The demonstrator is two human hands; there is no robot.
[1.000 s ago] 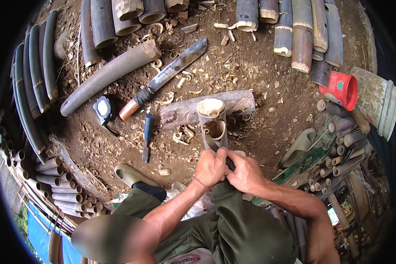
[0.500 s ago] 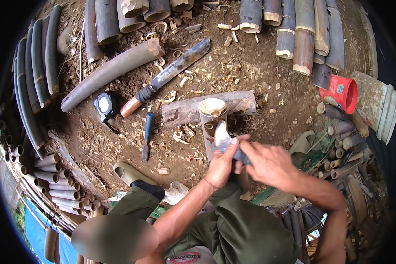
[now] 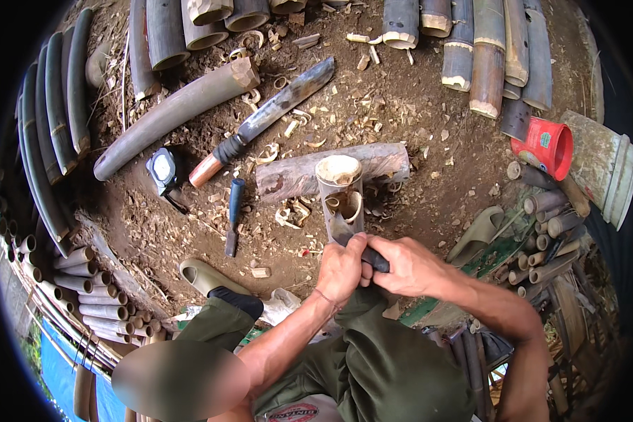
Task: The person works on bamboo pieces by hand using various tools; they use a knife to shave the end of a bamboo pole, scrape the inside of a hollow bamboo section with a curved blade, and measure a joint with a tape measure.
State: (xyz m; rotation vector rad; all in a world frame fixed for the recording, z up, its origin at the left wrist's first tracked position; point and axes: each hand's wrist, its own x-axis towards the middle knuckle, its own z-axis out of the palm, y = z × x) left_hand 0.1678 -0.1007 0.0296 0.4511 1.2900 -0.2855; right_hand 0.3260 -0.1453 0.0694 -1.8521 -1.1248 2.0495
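Observation:
My left hand (image 3: 341,271) and my right hand (image 3: 409,267) are closed together on a knife (image 3: 378,261) with a dark handle. The left fingers wrap round it near the blade, and the right hand grips the handle's rear. The partly hidden blade points toward a short bamboo piece (image 3: 328,211), at the near edge of an opening cut in its side. That bamboo has a pale, trimmed far end and rests across a short log (image 3: 278,177). Its near end is hidden behind my hands, and I cannot tell whether the blade touches it.
To the left lie a blue-handled chisel (image 3: 235,211), a tape measure (image 3: 163,169), a machete (image 3: 271,112) and a long bamboo length (image 3: 172,114). Shavings litter the dirt. Bamboo poles (image 3: 487,70) line the back; a red container (image 3: 541,144) and a pale bucket (image 3: 605,165) stand right.
Both hands have drawn the knife back toward me, uncovering the opening in the bamboo. My right hand has shifted left and down, and the dark handle now shows.

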